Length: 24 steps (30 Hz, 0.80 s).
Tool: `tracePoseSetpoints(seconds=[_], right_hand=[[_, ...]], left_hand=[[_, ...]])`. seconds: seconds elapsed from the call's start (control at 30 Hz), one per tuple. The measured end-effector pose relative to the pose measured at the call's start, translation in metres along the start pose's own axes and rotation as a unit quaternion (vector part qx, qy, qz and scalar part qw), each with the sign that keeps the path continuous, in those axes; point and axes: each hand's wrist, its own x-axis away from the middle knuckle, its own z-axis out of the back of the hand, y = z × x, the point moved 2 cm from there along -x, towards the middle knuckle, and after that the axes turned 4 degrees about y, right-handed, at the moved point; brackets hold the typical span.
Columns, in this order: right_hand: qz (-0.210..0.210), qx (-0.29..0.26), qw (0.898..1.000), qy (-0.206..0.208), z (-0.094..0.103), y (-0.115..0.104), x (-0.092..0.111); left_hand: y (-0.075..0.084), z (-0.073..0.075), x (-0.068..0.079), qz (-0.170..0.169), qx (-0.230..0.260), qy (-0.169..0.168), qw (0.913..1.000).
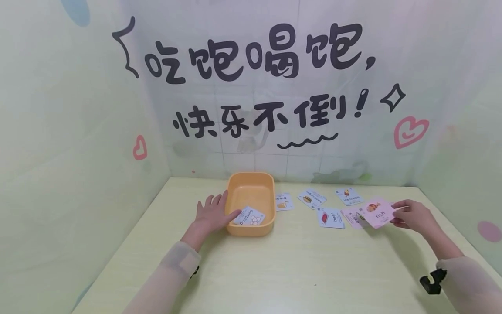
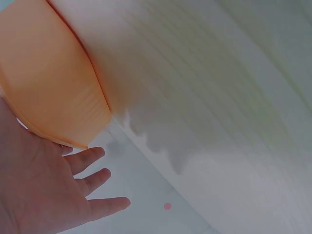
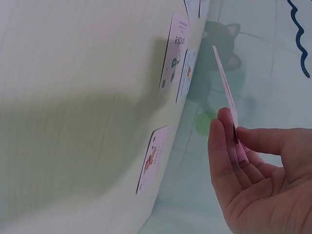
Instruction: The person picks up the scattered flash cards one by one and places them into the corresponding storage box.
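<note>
The pale table [image 1: 274, 270] spreads across the lower half of the frame before you. On it, near the centre, stands the orange bin [image 1: 251, 230]. Your left hand [image 1: 211, 214], left of centre, has its fingers straight and spread at the bin's left side. Your right hand [image 1: 416, 217], at right, pinches the pink fish card [image 1: 378, 213] above the table, partly covering the snake card [image 1: 354, 218]. The dumpling card [image 1: 249, 216] lies in the bin; the beef card [image 1: 331, 218] lies right of centre.
</note>
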Motion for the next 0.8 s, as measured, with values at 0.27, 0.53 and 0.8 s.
tracePoseSetpoints(seconds=[0.27, 0.53, 0.8], right_hand=[[0.015, -0.008, 1.0, -0.012, -0.02, -0.014, -0.006], [0.025, -0.005, 1.0, -0.014, -0.044, -0.034, -0.013], [0.029, -0.02, 0.999, -0.026, -0.07, -0.058, -0.018]], left_hand=[[-0.001, -0.001, 0.0, 0.002, 0.004, -0.003, 1.0], [-0.001, -0.001, 0.0, -0.006, -0.006, 0.006, 0.9999], [0.001, 0.001, 0.001, -0.009, -0.01, 0.011, 0.9999]])
